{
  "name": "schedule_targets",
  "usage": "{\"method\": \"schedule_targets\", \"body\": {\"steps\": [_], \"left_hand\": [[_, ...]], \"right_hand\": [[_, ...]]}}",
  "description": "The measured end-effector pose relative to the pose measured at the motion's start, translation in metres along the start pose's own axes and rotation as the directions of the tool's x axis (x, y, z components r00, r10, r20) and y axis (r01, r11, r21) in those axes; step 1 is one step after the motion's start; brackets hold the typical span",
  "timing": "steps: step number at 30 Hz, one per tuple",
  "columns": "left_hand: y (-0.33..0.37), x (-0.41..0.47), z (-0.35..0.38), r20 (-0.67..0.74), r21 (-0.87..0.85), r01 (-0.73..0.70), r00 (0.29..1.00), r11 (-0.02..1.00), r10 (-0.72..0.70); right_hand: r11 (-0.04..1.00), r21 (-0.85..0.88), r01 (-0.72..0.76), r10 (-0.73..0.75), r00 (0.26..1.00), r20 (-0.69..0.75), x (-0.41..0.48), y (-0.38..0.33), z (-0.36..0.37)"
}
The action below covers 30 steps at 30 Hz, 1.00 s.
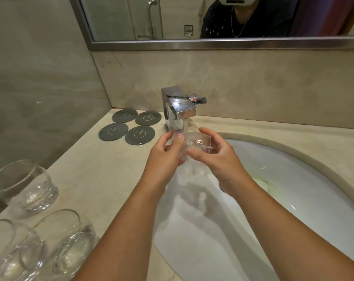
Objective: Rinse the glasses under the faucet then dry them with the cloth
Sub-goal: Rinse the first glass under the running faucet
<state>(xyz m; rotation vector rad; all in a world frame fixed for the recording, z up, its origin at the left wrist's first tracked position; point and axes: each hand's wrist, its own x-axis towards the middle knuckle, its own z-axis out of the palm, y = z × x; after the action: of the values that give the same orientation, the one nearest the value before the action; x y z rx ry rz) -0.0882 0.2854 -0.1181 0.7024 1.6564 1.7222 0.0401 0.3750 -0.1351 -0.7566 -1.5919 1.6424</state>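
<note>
The rinsing stage is going on right now. The person is holding a small clear drinking glass (195, 146) in both hands, tipped on its side under the stream of water (186, 127) that is running from the square chrome faucet (181, 108). All of this is happening over the left part of the white oval basin (297, 179).

Three more clear round tumblers are waiting on the pale marble worktop (103, 175) well to the left: one further back (28, 187) and two nearer, side by side (70, 238) (12, 254). I cannot tell whether those three are already rinsed or are yet to go under the water. No cloth is showing anywhere I am looking, so I am judging that the drying is all ahead, and that at best the job is somewhere in its first half.

Both forearms are reaching forward from below and meeting at the faucet. The left grip (166, 157) is grasping the glass from the left, thumb lying over the top and fingers curling beneath. The right grip (218, 157) is grasping it from the right, fingers curving round the far side. Water is spilling down between the two wrists into the basin.

Four round dark grey coasters (140, 134) are lying in a cluster beside the faucet.
</note>
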Motion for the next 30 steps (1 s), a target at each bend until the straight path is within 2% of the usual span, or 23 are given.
{"method": "schedule_targets", "body": {"steps": [9, 16, 23, 30], "left_hand": [[0.001, 0.003, 0.000, 0.099, -0.015, 0.038, 0.994, 0.999, -0.036], [-0.001, 0.005, -0.005, 0.021, -0.020, 0.016, 1.000, 1.000, -0.015], [0.005, 0.003, -0.011, 0.013, 0.049, -0.028, 1.000, 0.998, 0.027], [0.005, 0.002, -0.011, 0.035, 0.018, -0.016, 0.999, 1.000, 0.015]], "right_hand": [[0.974, 0.191, -0.123, 0.135, 0.990, -0.050, 0.007, 0.004, -0.002], [0.932, 0.318, -0.172, 0.156, 0.985, 0.076, 0.004, 0.001, -0.001], [0.930, 0.341, -0.137, 0.121, 0.990, 0.068, 0.005, 0.003, 0.000], [0.906, 0.374, -0.200, 0.181, 0.980, 0.087, 0.006, 0.003, 0.001]]}}
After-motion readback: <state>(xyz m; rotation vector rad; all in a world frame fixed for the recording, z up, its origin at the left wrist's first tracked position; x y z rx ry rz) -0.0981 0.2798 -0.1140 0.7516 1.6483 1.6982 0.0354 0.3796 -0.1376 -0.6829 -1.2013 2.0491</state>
